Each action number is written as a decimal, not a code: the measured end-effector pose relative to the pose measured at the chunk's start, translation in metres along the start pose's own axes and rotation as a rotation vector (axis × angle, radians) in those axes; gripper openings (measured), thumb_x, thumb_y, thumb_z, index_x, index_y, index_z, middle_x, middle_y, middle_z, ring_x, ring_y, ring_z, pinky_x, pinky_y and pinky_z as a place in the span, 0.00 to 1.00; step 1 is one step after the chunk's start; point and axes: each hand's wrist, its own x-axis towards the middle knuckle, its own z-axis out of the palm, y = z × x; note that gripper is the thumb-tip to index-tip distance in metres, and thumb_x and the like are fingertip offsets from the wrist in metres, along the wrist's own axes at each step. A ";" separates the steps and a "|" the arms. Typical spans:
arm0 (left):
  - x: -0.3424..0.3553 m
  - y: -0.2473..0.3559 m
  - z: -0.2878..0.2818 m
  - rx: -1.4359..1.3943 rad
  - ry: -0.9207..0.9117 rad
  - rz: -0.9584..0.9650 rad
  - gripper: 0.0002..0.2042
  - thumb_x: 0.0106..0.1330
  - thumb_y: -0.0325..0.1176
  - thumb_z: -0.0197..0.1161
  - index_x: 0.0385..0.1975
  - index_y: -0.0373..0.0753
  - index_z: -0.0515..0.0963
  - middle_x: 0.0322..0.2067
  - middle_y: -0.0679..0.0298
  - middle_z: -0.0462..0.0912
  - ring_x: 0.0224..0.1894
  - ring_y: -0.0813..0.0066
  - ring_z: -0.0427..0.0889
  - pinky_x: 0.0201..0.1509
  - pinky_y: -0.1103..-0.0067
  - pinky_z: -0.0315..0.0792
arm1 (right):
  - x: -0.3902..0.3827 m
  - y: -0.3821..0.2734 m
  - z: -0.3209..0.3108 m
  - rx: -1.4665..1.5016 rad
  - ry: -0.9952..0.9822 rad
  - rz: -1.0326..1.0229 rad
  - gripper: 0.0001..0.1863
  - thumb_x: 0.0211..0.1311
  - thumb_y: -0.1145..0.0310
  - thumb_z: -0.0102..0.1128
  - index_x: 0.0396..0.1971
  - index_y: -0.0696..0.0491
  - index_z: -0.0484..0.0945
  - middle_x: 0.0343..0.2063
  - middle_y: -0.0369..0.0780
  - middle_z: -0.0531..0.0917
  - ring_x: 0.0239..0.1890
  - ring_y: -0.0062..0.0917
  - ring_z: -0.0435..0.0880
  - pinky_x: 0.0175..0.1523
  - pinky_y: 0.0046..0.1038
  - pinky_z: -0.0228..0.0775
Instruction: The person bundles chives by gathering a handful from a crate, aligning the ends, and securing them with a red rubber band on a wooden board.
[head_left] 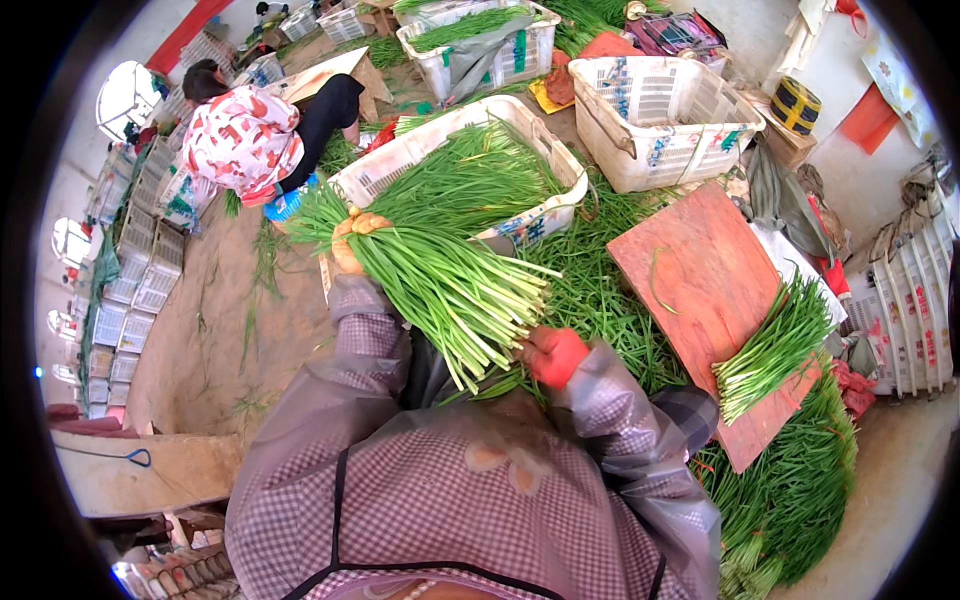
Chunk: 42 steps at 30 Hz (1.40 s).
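A thick bunch of garlic chives (450, 285) lies slantwise in front of me, leafy tops to the upper left and pale cut ends to the lower right. My left hand (354, 238) is wrapped round the leafy part, closed on it. At the pale ends is my right hand (552, 355), with red at its wrist; its fingers are curled against the stalk ends, and the fingertips are partly hidden. Just beyond the bunch, a white plastic crate (560, 165) holds more garlic chives. To the right, a smaller bundle (770, 350) rests on a reddish board (690, 260).
Loose green leaves (610, 290) cover the floor between crate and board, and a large heap (790, 490) lies under the board's near end. Another white crate (665, 130) stands at the back right. A seated person (245, 145) is at the left, near stacked crates (135, 260).
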 end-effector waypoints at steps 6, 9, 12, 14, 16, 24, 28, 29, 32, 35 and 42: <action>-0.005 0.018 -0.001 -0.008 -0.059 0.063 0.07 0.53 0.25 0.54 0.33 0.36 0.73 0.18 0.69 0.66 0.25 0.75 0.67 0.43 0.73 0.68 | -0.033 -0.001 -0.046 0.125 0.053 0.303 0.16 0.66 0.59 0.52 0.38 0.57 0.80 0.22 0.40 0.81 0.18 0.21 0.77 0.23 0.23 0.70; 0.000 0.008 0.008 -0.001 -0.070 0.055 0.08 0.52 0.25 0.53 0.32 0.36 0.73 0.18 0.69 0.66 0.24 0.74 0.67 0.43 0.73 0.67 | -0.016 -0.033 -0.015 0.109 0.190 0.256 0.17 0.67 0.57 0.53 0.39 0.57 0.79 0.16 0.36 0.77 0.12 0.17 0.71 0.17 0.21 0.61; 0.005 0.003 0.014 -0.010 -0.062 0.050 0.07 0.52 0.25 0.54 0.32 0.36 0.73 0.18 0.69 0.66 0.24 0.74 0.67 0.43 0.74 0.67 | -0.006 -0.044 0.010 0.083 0.082 0.211 0.17 0.67 0.57 0.52 0.37 0.57 0.78 0.14 0.35 0.76 0.12 0.17 0.70 0.17 0.21 0.60; 0.007 0.007 0.020 0.003 -0.058 0.060 0.06 0.53 0.25 0.54 0.31 0.36 0.73 0.17 0.69 0.66 0.24 0.74 0.67 0.42 0.74 0.67 | -0.007 -0.033 0.001 0.142 0.138 0.275 0.17 0.67 0.57 0.52 0.33 0.57 0.78 0.14 0.35 0.75 0.10 0.16 0.67 0.15 0.21 0.56; 0.007 0.010 0.020 0.023 -0.084 0.104 0.07 0.53 0.25 0.54 0.31 0.36 0.73 0.17 0.69 0.67 0.24 0.74 0.67 0.42 0.73 0.67 | -0.018 0.000 -0.027 0.208 0.203 0.294 0.17 0.67 0.56 0.52 0.32 0.57 0.79 0.13 0.34 0.75 0.09 0.15 0.65 0.14 0.21 0.54; 0.010 0.013 0.026 0.062 -0.179 0.155 0.09 0.54 0.24 0.54 0.36 0.36 0.70 0.19 0.69 0.66 0.27 0.76 0.68 0.45 0.76 0.67 | -0.038 -0.014 -0.017 0.270 -0.048 0.283 0.18 0.65 0.59 0.57 0.49 0.54 0.78 0.22 0.34 0.81 0.15 0.16 0.73 0.21 0.18 0.65; 0.014 0.017 0.027 0.056 -0.165 0.116 0.09 0.52 0.27 0.54 0.33 0.35 0.75 0.17 0.67 0.69 0.24 0.74 0.69 0.43 0.72 0.68 | -0.022 -0.026 0.030 0.400 -0.081 0.182 0.23 0.62 0.61 0.60 0.56 0.51 0.73 0.32 0.33 0.83 0.27 0.18 0.80 0.29 0.19 0.69; 0.014 0.014 0.028 0.057 -0.175 0.126 0.09 0.52 0.27 0.54 0.33 0.34 0.75 0.17 0.67 0.69 0.25 0.74 0.69 0.43 0.72 0.68 | -0.015 -0.026 0.037 0.401 -0.085 0.169 0.24 0.62 0.61 0.61 0.57 0.50 0.72 0.34 0.33 0.84 0.31 0.19 0.81 0.31 0.19 0.70; 0.016 0.008 0.028 0.064 -0.211 0.139 0.09 0.53 0.25 0.54 0.35 0.36 0.71 0.18 0.68 0.67 0.26 0.75 0.68 0.44 0.75 0.67 | 0.006 -0.013 0.052 0.631 -0.025 0.204 0.23 0.60 0.65 0.64 0.55 0.53 0.73 0.37 0.35 0.82 0.33 0.23 0.82 0.32 0.21 0.73; 0.016 0.006 0.029 0.060 -0.214 0.126 0.09 0.53 0.25 0.55 0.35 0.36 0.73 0.19 0.68 0.69 0.26 0.75 0.69 0.44 0.73 0.67 | 0.024 0.007 0.057 0.678 0.014 0.221 0.23 0.55 0.69 0.66 0.52 0.55 0.75 0.37 0.42 0.84 0.33 0.25 0.84 0.31 0.23 0.75; 0.010 0.009 0.031 0.062 -0.203 0.147 0.10 0.52 0.23 0.57 0.35 0.36 0.74 0.19 0.66 0.70 0.26 0.74 0.69 0.45 0.72 0.68 | -0.001 -0.003 0.040 0.406 0.005 0.351 0.15 0.57 0.72 0.61 0.44 0.61 0.78 0.36 0.45 0.84 0.33 0.30 0.84 0.40 0.27 0.78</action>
